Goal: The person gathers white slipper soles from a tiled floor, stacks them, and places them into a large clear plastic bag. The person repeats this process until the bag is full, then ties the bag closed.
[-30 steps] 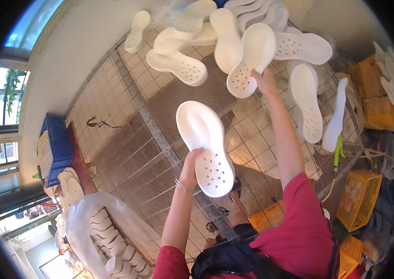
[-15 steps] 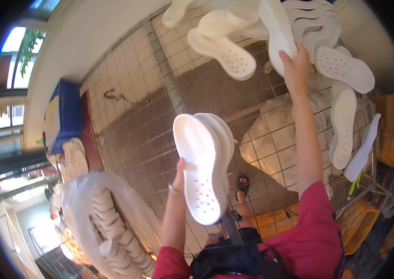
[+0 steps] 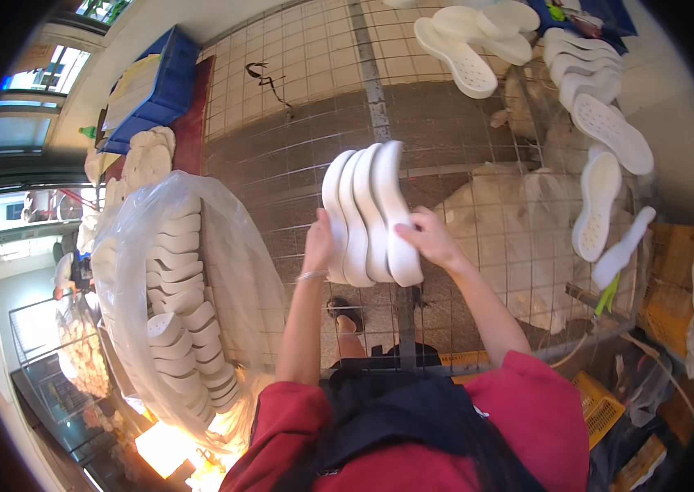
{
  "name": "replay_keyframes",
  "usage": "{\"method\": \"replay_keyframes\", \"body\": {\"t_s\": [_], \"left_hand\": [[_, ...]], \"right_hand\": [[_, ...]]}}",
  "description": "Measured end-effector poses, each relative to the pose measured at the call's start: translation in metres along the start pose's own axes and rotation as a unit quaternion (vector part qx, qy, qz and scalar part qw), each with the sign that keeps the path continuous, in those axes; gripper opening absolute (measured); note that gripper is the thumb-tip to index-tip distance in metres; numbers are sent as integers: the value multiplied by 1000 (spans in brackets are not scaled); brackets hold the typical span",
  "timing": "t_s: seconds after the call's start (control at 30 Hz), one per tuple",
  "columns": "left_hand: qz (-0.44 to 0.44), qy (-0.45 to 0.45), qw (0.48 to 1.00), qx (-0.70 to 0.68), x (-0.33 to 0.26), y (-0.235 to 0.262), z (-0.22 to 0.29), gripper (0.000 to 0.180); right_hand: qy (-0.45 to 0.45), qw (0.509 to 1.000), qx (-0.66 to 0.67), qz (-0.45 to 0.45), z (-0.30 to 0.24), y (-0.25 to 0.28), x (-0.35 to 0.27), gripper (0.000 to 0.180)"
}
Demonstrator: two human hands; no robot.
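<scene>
I hold a stack of three white perforated shoe soles [image 3: 370, 215] on edge between both hands, over a wire-mesh table [image 3: 298, 156]. My left hand [image 3: 319, 242] presses the stack's left side. My right hand [image 3: 426, 238] clasps the right sole near its lower end. More white soles [image 3: 601, 131] lie scattered on the mesh at the upper right. A big clear plastic bag [image 3: 236, 246] to my left holds several rows of stacked white soles [image 3: 179, 295].
A blue crate [image 3: 158, 78] stands at the far left corner with piled soles beside it. Yellow crates [image 3: 597, 402] sit low at the right. White sacks lie under the mesh. My feet show below the table.
My right hand came down from the soles at the top and joined the left; the single sole in my left hand has become a stack of three held by both hands. View swung left.
</scene>
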State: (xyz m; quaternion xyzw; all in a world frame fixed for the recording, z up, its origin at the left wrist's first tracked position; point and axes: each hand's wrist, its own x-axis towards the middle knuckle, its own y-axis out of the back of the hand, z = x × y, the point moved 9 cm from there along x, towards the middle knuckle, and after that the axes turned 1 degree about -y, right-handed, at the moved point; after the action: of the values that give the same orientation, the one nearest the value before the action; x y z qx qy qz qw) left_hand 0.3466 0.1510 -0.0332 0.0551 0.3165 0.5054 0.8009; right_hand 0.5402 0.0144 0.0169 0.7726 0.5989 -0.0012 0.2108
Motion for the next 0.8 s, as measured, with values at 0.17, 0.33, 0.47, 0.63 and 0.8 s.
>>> {"method": "replay_keyframes", "body": {"t_s": [0.17, 0.33, 0.47, 0.63, 0.8], "left_hand": [[-16, -120, 878, -462, -64, 67, 5, 72], [8, 25, 938, -346, -116, 61, -81, 26], [-44, 149, 956, -248, -129, 30, -115, 18], [-179, -273, 920, 216, -163, 90, -6, 49], [428, -108, 611, 657, -175, 359, 61, 107]], "right_hand": [[211, 974, -70, -33, -37, -27, -30, 32], [108, 980, 108, -125, -45, -70, -57, 41], [-35, 997, -57, 42, -24, -104, -105, 98], [79, 923, -342, 156, -55, -125, -122, 115], [-1, 979, -192, 62, -83, -91, -96, 107]]}}
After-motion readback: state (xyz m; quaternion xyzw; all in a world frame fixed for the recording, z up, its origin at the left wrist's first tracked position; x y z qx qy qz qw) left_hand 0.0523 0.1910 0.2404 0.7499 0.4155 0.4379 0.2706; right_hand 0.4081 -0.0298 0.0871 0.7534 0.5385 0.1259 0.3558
